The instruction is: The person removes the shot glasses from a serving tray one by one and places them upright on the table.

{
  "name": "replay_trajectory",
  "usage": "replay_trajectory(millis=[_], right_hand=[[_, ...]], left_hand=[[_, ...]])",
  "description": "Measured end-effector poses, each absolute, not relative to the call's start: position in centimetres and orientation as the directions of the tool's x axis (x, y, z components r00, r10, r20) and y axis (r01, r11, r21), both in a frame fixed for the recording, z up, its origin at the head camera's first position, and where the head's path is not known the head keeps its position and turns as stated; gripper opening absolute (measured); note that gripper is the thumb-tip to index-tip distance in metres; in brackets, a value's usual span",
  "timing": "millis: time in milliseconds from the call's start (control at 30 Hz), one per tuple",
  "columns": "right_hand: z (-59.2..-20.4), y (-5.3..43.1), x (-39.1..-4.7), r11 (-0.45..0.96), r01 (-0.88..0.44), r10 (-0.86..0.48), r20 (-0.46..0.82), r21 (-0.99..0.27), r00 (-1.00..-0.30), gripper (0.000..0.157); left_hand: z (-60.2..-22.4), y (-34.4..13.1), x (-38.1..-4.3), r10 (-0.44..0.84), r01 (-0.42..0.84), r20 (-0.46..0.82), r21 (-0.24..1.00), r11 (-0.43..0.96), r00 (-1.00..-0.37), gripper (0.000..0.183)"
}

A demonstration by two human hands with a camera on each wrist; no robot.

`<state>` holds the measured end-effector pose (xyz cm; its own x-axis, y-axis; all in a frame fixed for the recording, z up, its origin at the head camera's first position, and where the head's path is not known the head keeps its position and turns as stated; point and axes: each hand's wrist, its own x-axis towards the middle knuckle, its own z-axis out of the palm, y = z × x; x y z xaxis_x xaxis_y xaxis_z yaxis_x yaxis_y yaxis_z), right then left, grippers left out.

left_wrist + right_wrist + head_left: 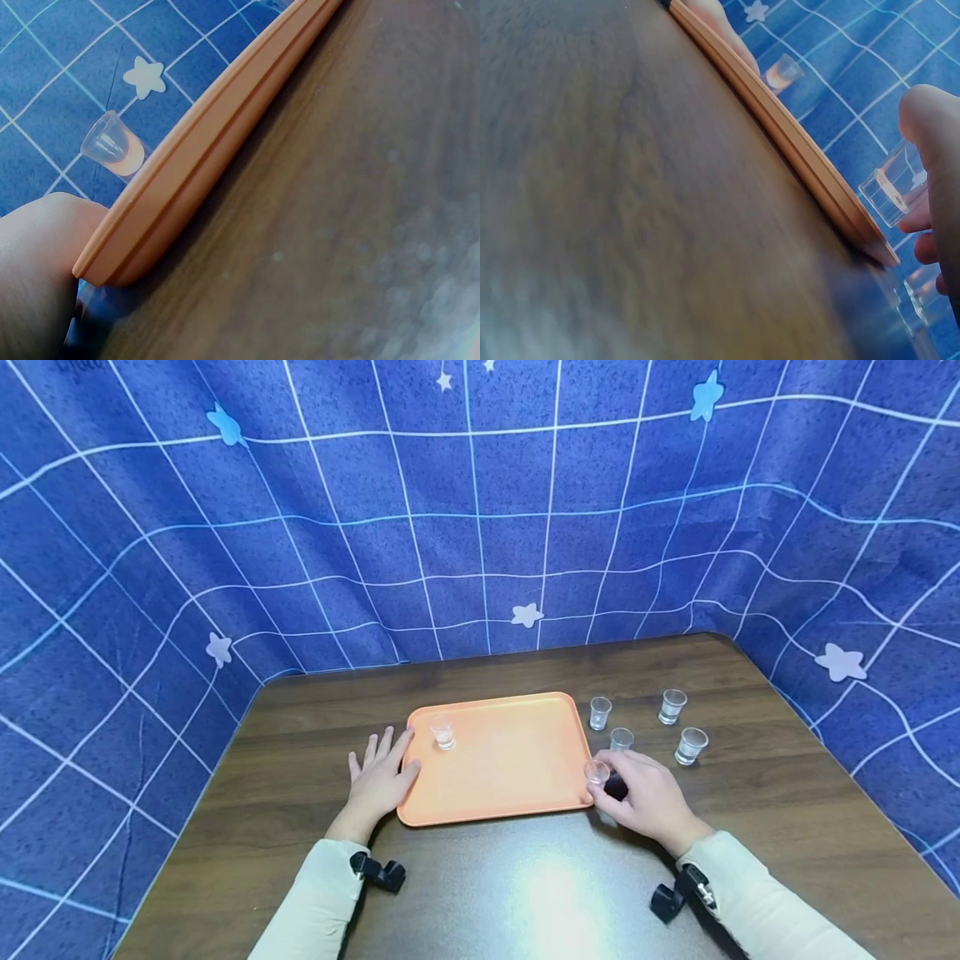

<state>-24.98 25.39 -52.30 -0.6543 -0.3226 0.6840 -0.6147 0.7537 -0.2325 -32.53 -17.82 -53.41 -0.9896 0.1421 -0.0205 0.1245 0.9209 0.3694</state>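
Note:
An orange tray (510, 768) lies on the wooden table. My left hand (377, 787) rests at its left edge, fingers spread and thumb by the rim. Inside the tray, near the left end, stands a small clear shot glass (444, 738), also visible past the rim in the left wrist view. With thumb and fingertips, my right hand (651, 797) pinches another shot glass (597, 772) at the tray's front right corner. The right wrist view shows this held glass (891, 193) raised above the rim. Whether it holds liquid I cannot tell.
Several more shot glasses stand right of the tray: one near its back corner (600, 713), another partly behind the right hand (621, 740), and two farther right, a back glass (672, 707) and a front glass (691, 747). A blue grid-patterned curtain (480, 552) surrounds the table.

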Motion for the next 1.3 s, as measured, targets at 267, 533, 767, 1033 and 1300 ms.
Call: replay_trajectory(millis=[267, 533, 767, 1033, 1300], right_hand=[[-52.6, 27.0, -24.8, 0.767, -0.599, -0.299, 0.697, -0.232, -0.652, 0.035], [-52.7, 28.3, -24.6, 0.788, -0.575, -0.289, 0.691, -0.222, -0.663, 0.037], [-52.7, 29.1, -24.5, 0.802, -0.556, -0.301, 0.656, -0.219, -0.693, 0.036], [-52.9, 29.7, -24.3, 0.817, -0.538, -0.312, 0.623, -0.21, -0.717, 0.035], [-52.7, 30.2, -24.0, 0.832, -0.504, -0.297, 0.58, -0.233, -0.758, 0.036]], left_hand=[[-53.3, -17.8, -32.5, 0.141, 0.12, -0.03, 0.368, 0.922, -0.99, 0.064], [-53.4, -17.8, -32.5, 0.139, 0.118, -0.033, 0.363, 0.924, -0.99, 0.064], [-53.4, -17.8, -32.5, 0.135, 0.114, -0.033, 0.364, 0.924, -0.99, 0.064], [-53.1, -17.7, -32.4, 0.137, 0.116, -0.031, 0.374, 0.92, -0.99, 0.064], [-53.1, -17.7, -32.4, 0.136, 0.115, -0.029, 0.378, 0.918, -0.99, 0.064]])
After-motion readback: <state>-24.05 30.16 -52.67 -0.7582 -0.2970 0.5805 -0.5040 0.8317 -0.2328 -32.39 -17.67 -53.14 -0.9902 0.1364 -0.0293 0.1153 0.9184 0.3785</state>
